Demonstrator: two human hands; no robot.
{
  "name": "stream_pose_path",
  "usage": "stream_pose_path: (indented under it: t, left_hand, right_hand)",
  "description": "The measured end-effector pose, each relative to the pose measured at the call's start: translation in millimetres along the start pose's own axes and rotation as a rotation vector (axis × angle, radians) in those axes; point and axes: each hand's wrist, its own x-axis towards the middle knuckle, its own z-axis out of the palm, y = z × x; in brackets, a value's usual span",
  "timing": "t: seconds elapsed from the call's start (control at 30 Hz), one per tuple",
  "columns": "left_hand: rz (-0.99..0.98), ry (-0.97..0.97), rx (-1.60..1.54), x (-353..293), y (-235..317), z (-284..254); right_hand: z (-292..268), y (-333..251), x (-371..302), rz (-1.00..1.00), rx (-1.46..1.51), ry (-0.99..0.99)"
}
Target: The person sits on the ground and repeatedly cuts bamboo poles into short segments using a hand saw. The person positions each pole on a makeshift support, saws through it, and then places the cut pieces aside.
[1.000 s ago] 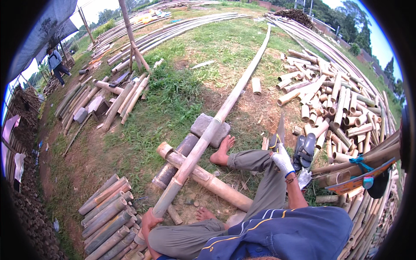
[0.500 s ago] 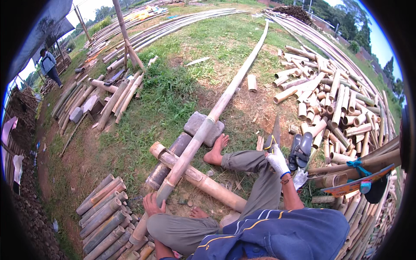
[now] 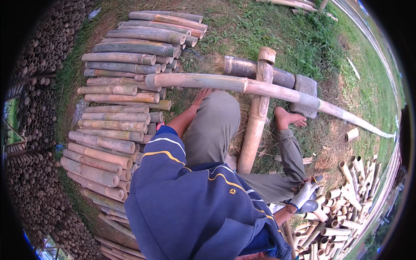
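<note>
A long pale bamboo pole [image 3: 199, 81] lies across a shorter bamboo log [image 3: 253, 130], its cut end at the left over the stacked pieces. My bare left hand [image 3: 202, 96] grips the pole from its near side, beside my bent knee; the pole hides the fingertips. My right hand [image 3: 302, 196], in a white glove, is low at the right beyond my lower leg. It is closed around a hand saw, whose dark and yellow handle end [image 3: 318, 178] shows; the blade cannot be made out. Dark sandals [image 3: 308, 206] lie beside that hand.
Under the log and pole are a dark bamboo piece [image 3: 260, 70] and a grey stone block [image 3: 306, 96]. Cut bamboo lengths [image 3: 121, 58] are stacked at the left, with a tall stack [image 3: 32, 173] behind. A loose heap of short pieces [image 3: 338, 229] lies at lower right.
My view has swung to the left, so the pole now runs across it. My left hand has shifted from the pole's top to its near side. The saw blade, visible earlier, no longer shows.
</note>
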Motion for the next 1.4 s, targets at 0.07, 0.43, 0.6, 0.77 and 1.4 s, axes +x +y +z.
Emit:
stream_pose_path:
  t: [0.07, 0.43, 0.6, 0.77, 1.4]
  left_hand:
    - [-0.096, 0.106, 0.109, -11, -9, 15]
    - [-0.378, 0.144, 0.31, 46, -15, 57]
    - [-0.44, 0.124, 0.369, 47, -28, 59]
    - [-0.306, -0.004, 0.256, 36, -19, 35]
    - [-0.085, -0.374, -0.168, 4, -5, -61]
  right_hand:
    - [-2, -11, -2, 0.031, 0.008, 0.032]
    - [-15, -1, 1, 0.002, -0.031, 0.009]
    - [-9, 5, 11, 0.067, 0.002, -0.033]
    - [-26, 29, 18, 0.018, -0.001, 0.045]
    - [24, -37, -32, -0.029, -0.235, 0.024]
